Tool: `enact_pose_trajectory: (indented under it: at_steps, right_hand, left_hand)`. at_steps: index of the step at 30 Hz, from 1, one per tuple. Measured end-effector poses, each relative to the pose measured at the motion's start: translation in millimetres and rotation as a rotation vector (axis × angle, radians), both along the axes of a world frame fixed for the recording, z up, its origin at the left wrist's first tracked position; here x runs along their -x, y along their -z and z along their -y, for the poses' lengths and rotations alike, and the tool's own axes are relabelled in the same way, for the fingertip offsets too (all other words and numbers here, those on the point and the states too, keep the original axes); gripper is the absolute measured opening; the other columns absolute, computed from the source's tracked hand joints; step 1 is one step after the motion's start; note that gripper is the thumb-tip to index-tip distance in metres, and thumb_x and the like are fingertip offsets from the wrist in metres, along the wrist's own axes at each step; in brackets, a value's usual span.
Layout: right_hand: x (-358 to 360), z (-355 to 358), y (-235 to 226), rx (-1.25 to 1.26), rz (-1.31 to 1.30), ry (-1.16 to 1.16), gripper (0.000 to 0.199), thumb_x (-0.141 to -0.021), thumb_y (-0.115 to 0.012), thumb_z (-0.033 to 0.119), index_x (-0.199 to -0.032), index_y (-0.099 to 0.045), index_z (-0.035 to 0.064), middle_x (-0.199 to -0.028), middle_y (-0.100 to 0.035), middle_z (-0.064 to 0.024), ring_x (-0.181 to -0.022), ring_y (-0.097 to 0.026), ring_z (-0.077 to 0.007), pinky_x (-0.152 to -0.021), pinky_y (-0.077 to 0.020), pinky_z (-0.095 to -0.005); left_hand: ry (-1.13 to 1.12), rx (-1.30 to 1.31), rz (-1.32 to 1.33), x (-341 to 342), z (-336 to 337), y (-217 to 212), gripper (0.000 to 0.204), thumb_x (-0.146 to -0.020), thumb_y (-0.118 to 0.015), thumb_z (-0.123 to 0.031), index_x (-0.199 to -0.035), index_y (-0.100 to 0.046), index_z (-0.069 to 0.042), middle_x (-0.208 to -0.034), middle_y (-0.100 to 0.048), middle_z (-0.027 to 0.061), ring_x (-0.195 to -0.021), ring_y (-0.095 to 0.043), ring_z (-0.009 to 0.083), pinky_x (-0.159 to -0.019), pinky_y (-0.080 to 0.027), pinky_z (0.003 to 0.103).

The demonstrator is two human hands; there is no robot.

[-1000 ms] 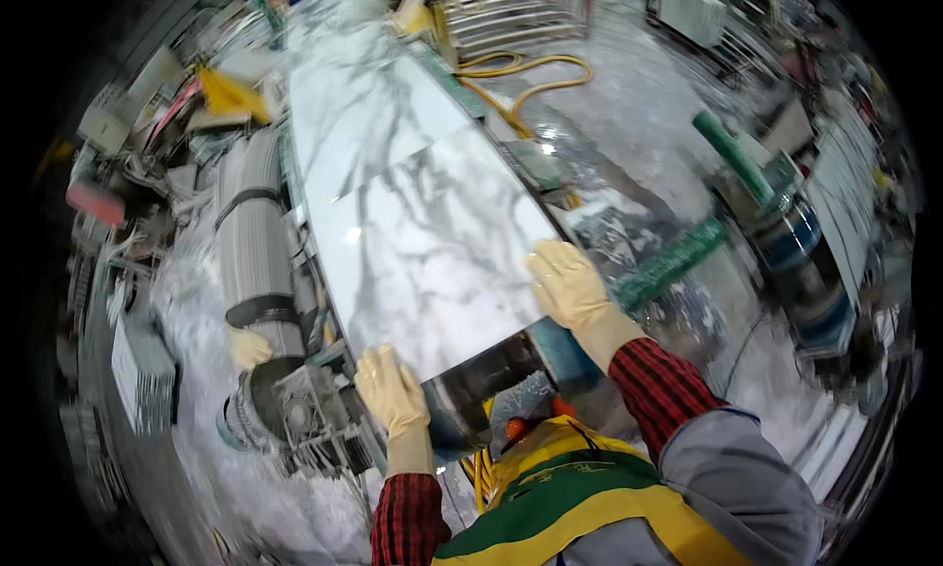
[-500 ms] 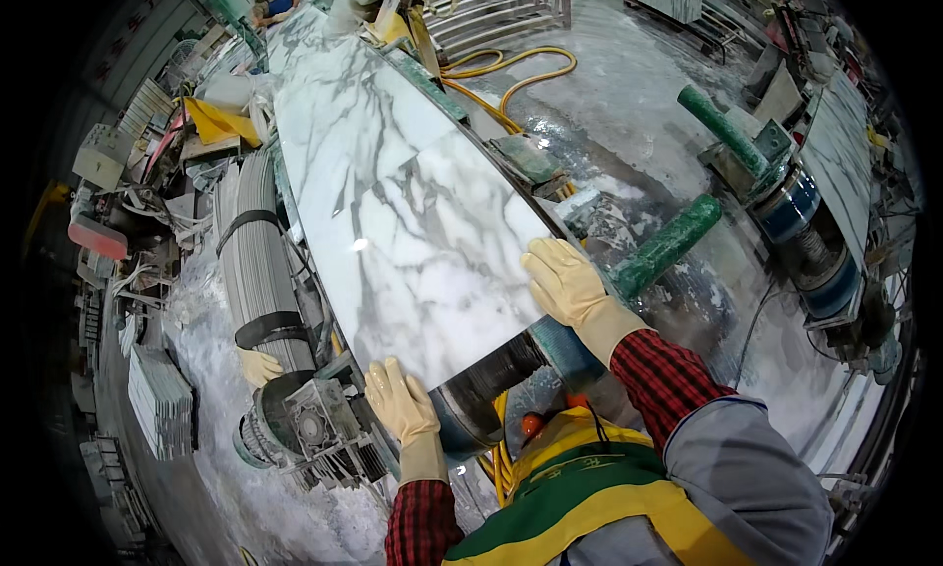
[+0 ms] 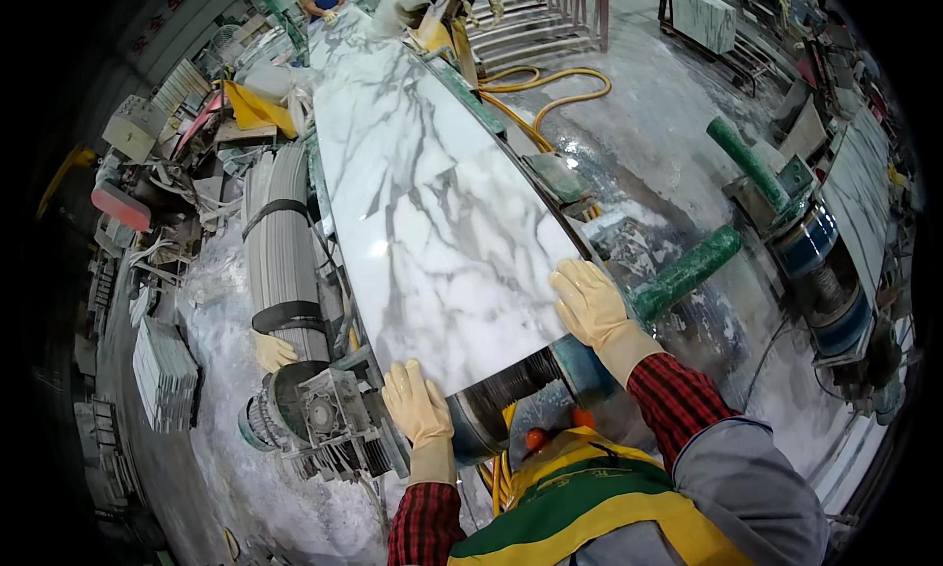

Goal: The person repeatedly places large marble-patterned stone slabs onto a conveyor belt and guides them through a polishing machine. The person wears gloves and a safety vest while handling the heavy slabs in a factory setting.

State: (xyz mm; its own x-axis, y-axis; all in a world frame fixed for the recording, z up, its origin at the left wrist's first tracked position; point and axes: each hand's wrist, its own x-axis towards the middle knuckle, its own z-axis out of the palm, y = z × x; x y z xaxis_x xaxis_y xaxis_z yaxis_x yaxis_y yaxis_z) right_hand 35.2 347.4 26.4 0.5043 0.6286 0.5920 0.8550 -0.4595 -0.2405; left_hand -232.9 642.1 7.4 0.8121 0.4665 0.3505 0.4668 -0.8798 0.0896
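Directly ahead of both hands, the white stone slab with grey veins and a polished face (image 3: pixel 471 262) lies flat, its long axis running away from the person and leaning somewhat leftward; its short near edge faces the body, just above the dark roller with blue ends (image 3: pixel 516 379); the left hand in a cream rubber glove (image 3: pixel 420 409) is at the near left corner; the right hand in a matching cream glove (image 3: pixel 594 306) reaches a little farther along, its fingers over the long right edge; the hands stand wide apart, one at either side, palms down and fingers extended, gripping nothing; how hard they press I cannot tell; just right of the right hand, a green cylindrical bar (image 3: pixel 688 274) juts outward.
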Motion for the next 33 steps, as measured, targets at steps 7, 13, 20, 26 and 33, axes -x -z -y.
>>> enact_pose_trajectory:
  at_steps: [7, 13, 20, 26, 33]
  right_hand:
    - [3, 0, 6, 0.070, -0.047, 0.038, 0.052, -0.097, -0.074, 0.026, -0.144, -0.067, 0.0036, -0.152, -0.063, -0.0230, -0.144, -0.057, -0.0437, -0.125, -0.0432, -0.0560]
    - [-13, -3, 6, 0.245, -0.171, 0.002, 0.066, -0.103, -0.071, 0.040, -0.159, -0.059, 0.0067, -0.167, -0.054, -0.0236, -0.158, -0.046, -0.0426, -0.135, -0.0311, -0.0528]
    - [-29, -14, 6, 0.327, -0.208, -0.028, 0.077, -0.103, -0.070, 0.054, -0.164, -0.055, 0.0097, -0.172, -0.049, -0.0228, -0.162, -0.041, -0.0406, -0.139, -0.0255, -0.0509]
    - [-36, -24, -14, 0.182, -0.116, -0.065, 0.068, -0.095, -0.080, 0.045, -0.150, -0.064, 0.0084, -0.157, -0.060, -0.0176, -0.150, -0.051, -0.0385, -0.131, -0.0368, -0.0511]
    - [-34, -24, -15, 0.150, -0.114, -0.060, 0.064, -0.094, -0.081, 0.041, -0.148, -0.066, 0.0089, -0.155, -0.062, -0.0175, -0.148, -0.054, -0.0396, -0.129, -0.0393, -0.0524]
  left_hand:
    - [0.073, 0.028, -0.181, 5, -13, -1, 0.069, -0.108, -0.064, -0.037, -0.169, -0.049, -0.007, -0.174, -0.045, 0.0285, -0.158, -0.042, 0.0527, -0.133, -0.030, 0.062]
    - [0.280, 0.045, -0.328, -43, -51, -19, 0.076, -0.109, -0.062, -0.045, -0.174, -0.042, -0.011, -0.175, -0.040, 0.0318, -0.160, -0.036, 0.0543, -0.134, -0.025, 0.064]
    - [0.250, 0.004, -0.274, -61, -43, -25, 0.073, -0.105, -0.067, -0.046, -0.170, -0.051, -0.017, -0.175, -0.044, 0.0246, -0.159, -0.040, 0.0497, -0.135, -0.026, 0.061]
    - [0.256, 0.021, -0.233, -57, -42, -26, 0.068, -0.105, -0.068, -0.040, -0.167, -0.054, -0.016, -0.173, -0.048, 0.0233, -0.158, -0.042, 0.0485, -0.134, -0.028, 0.061]
    - [0.245, 0.020, -0.174, -54, -40, -26, 0.061, -0.104, -0.069, -0.033, -0.161, -0.058, -0.014, -0.168, -0.053, 0.0205, -0.153, -0.047, 0.0466, -0.132, -0.032, 0.060]
